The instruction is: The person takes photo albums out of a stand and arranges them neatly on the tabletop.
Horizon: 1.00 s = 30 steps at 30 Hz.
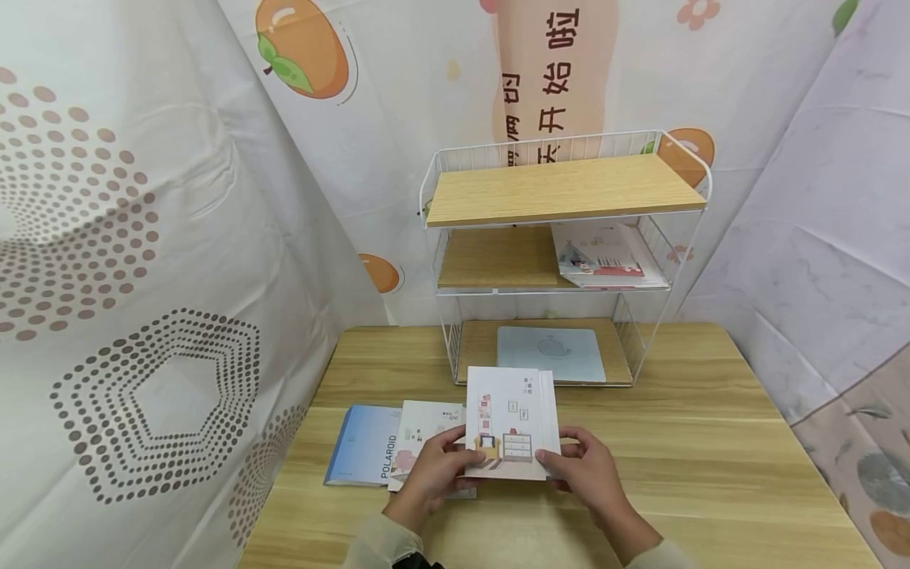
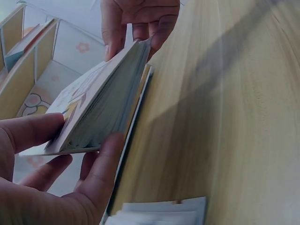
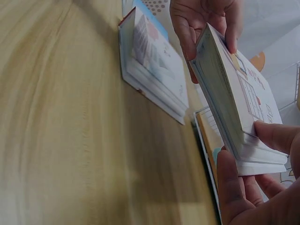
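Both hands hold a small, thick photo album with a white cover showing a drawn room with an armchair and a chest of drawers. My left hand grips its left edge, thumb on the cover and fingers beneath. On the opposite edge, my right hand pinches it the same way. In the right wrist view the album's page edges face the camera, tilted and held above the table. A second white album lies to the left, partly behind my left hand, overlapping a blue album marked POLAROID.
Behind the hands stands a white wire rack with wooden shelves. White booklets lie on its middle shelf, and a pale blue flat item on the bottom one. Printed cloth hangs around the wooden table.
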Tool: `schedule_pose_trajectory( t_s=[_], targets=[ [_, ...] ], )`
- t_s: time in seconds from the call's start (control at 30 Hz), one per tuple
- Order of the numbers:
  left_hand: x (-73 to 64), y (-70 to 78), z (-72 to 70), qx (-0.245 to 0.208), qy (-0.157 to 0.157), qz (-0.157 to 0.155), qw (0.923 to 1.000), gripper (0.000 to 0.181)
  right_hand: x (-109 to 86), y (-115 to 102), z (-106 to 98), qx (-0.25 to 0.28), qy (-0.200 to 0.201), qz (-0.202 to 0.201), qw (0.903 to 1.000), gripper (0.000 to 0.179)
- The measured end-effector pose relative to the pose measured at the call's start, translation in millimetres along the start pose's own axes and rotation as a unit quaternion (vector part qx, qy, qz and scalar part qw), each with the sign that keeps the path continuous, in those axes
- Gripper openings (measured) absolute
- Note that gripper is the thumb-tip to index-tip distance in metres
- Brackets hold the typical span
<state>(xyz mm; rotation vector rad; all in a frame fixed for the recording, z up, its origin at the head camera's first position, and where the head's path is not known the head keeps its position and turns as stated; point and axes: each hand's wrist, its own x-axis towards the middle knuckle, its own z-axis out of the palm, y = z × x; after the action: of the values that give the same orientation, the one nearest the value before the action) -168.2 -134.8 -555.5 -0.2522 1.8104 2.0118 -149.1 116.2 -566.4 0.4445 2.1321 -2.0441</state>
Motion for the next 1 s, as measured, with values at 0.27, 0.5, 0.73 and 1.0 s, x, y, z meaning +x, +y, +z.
schedule_pose_trajectory(
  t_s=[0.27,0.5,0.73,1.0],
  targets=[
    [2.4,-17.3,2.2,-0.002,0.019,0.0,0.9998,0.07,1.5,18.8,3.0,-0.015,0.015,0.014,0.9997,0.056],
    [4.2,-29.0,3.6,0.002,0.032,0.008,0.9994,0.071,4.8,27.6,4.6,-0.025,0.019,0.011,0.9994,0.06],
    [5.3,-36.7,3.7,0.02,0.05,0.01,0.9985,0.074,7.9,34.5,6.7,-0.063,0.022,0.005,0.9978,0.058],
    [8.7,-43.5,3.3,0.046,0.077,0.018,0.9958,0.074,12.2,39.3,9.2,-0.123,0.024,-0.012,0.9921,0.056]
  ],
)
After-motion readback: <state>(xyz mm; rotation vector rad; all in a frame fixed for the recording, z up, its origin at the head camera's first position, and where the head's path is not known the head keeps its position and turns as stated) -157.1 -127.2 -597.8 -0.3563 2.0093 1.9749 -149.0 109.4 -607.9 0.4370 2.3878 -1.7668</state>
